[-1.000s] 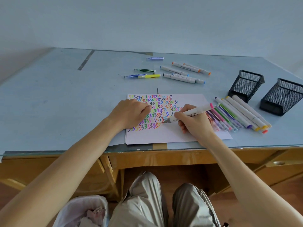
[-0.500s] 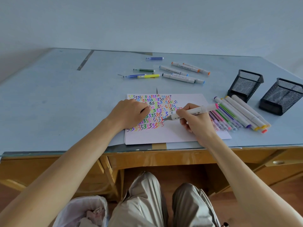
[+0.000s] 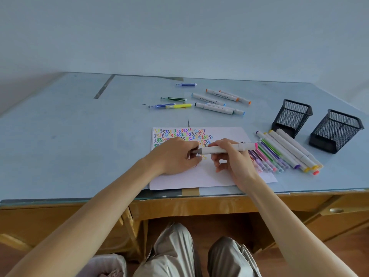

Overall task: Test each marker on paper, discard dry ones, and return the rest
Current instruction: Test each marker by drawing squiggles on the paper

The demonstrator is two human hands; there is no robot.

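Observation:
A white marker with a pink end [image 3: 225,149] lies level above the paper [image 3: 215,177], gripped in my right hand [image 3: 234,159]. My left hand [image 3: 175,156] has its fingers curled at the marker's left end and pinches the grey cap there. Rows of coloured zigzag test marks cover the paper's upper left. A row of thin and thick markers [image 3: 279,154] lies on the paper's right edge. Several more markers [image 3: 217,105] lie scattered farther back on the desk.
Two black mesh holders [image 3: 292,116] [image 3: 337,130] stand at the right of the blue desk top. A bin with a white liner [image 3: 105,264] sits on the floor by my left knee. Thin striped markers [image 3: 175,105] lie left of the far group.
My right hand has lifted the marker off the paper and turned it level. My left hand has come off the paper and met the marker's tip end.

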